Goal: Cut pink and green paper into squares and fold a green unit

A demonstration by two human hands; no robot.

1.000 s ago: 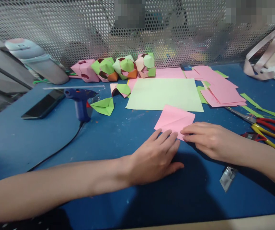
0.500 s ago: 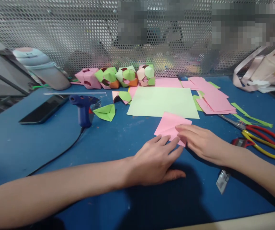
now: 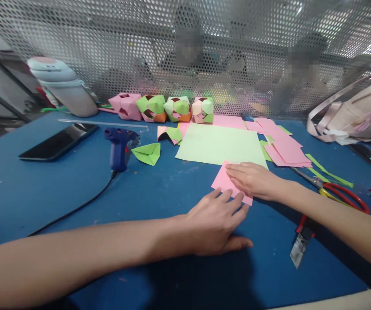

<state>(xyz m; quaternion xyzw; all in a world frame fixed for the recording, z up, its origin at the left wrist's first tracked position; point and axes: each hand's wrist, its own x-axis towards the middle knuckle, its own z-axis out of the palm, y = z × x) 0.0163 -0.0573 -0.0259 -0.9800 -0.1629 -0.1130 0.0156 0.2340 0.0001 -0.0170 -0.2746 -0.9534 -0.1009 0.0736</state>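
Observation:
A folded pink paper (image 3: 221, 181) lies on the blue table (image 3: 75, 185) in front of me. My right hand (image 3: 253, 178) lies flat on top of it, fingers stretched out toward the left. My left hand (image 3: 216, 221) rests palm down just below, its fingertips touching the paper's near edge. Behind the pink piece lies a large light green sheet (image 3: 221, 144).
A row of folded paper cubes (image 3: 166, 107) lines the mesh wall. A blue glue gun (image 3: 118, 144) with its cord, a phone (image 3: 58, 141), a green folded piece (image 3: 147, 153), pink sheets (image 3: 285, 146), scissors (image 3: 340, 193), a utility knife (image 3: 300, 245) and a pink bag (image 3: 353, 116) lie around.
My right hand has slid up and left over the pink paper, covering more of it. The left hand stays at the near edge. The camera view tilted upward.

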